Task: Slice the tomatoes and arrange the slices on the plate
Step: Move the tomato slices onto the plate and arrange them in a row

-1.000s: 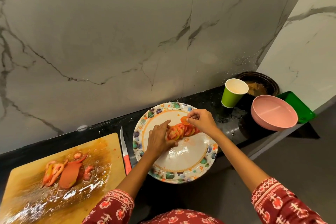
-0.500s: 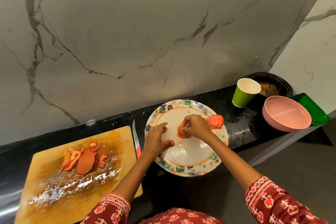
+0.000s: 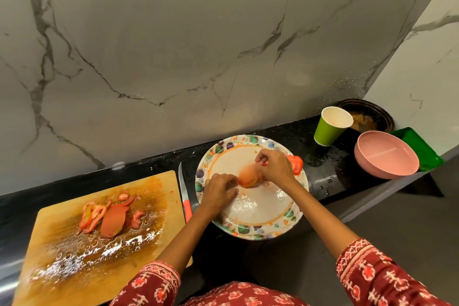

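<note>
Head camera looks down on a black counter, where a floral-rimmed plate (image 3: 250,228) sits between a wet wooden cutting board (image 3: 49,243) and a green paper cup (image 3: 329,129). Both hands work over the plate: the right hand (image 3: 277,166) curls its fingers onto a blurred stack of tomato slices (image 3: 248,177) at the plate's middle, and the left hand (image 3: 218,190), fingers bent, touches the stack's near side. More tomato slices (image 3: 295,164) lie at the plate's right rim. Tomato scraps (image 3: 106,215) remain on the board, and a red-handled knife (image 3: 185,194) lies between board and plate. A pink bowl (image 3: 386,155) stands right of the cup.
</note>
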Motion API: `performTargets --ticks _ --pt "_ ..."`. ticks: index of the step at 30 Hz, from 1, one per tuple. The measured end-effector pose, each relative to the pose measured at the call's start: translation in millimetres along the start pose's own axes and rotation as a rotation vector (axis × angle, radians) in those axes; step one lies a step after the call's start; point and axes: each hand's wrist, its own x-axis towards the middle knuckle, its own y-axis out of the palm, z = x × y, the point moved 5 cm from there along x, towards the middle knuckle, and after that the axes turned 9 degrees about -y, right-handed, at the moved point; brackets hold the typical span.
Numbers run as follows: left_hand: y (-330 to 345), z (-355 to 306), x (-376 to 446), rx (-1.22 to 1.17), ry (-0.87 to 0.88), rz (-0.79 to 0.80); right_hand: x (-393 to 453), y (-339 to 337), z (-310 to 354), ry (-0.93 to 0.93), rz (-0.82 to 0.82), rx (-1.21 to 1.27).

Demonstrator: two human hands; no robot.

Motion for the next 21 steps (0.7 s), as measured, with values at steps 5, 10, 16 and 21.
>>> performTargets --ticks 5,10,16,21 --pt "-14 15 -1 -0.079 -0.074 -0.087 5 -2 6 0.014 -0.052 0.034" --pt "-43 36 -16 -0.062 -0.123 -0.247 12 36 45 -0.050 0.015 0.071" --pt "-92 87 -48 -0.086 -0.213 -0.340 14 81 106 -0.159 0.108 0.118" --pt "-137 149 -83 -0.138 -0.305 -0.444 9 120 154 -0.255 0.217 0.174"
